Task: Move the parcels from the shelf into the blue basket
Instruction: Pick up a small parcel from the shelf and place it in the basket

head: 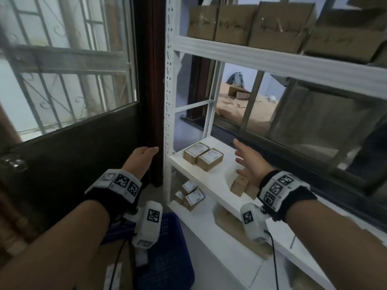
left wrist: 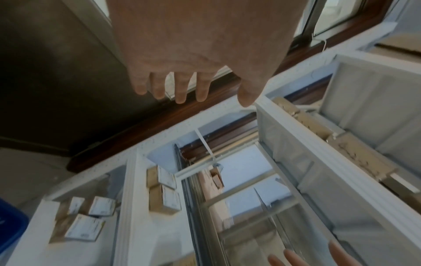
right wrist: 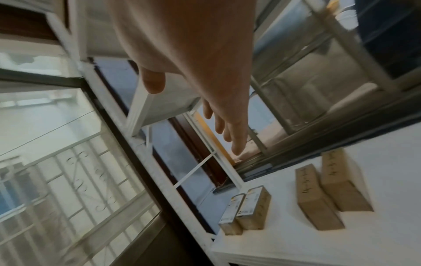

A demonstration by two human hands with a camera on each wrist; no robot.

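Observation:
Two small brown parcels with white labels sit side by side at the left end of the white middle shelf. Two plain brown parcels stand further right on it, partly behind my right hand, which hovers above them with fingers spread and holds nothing. My left hand hangs empty left of the shelf post, fingers relaxed. Several labelled parcels lie on the lower shelf. The blue basket sits on the floor below my left wrist.
The white upright post stands between my hands. Large cardboard boxes fill the top shelf. A dark door with a barred window is at the left. A glazed window frame runs behind the shelf.

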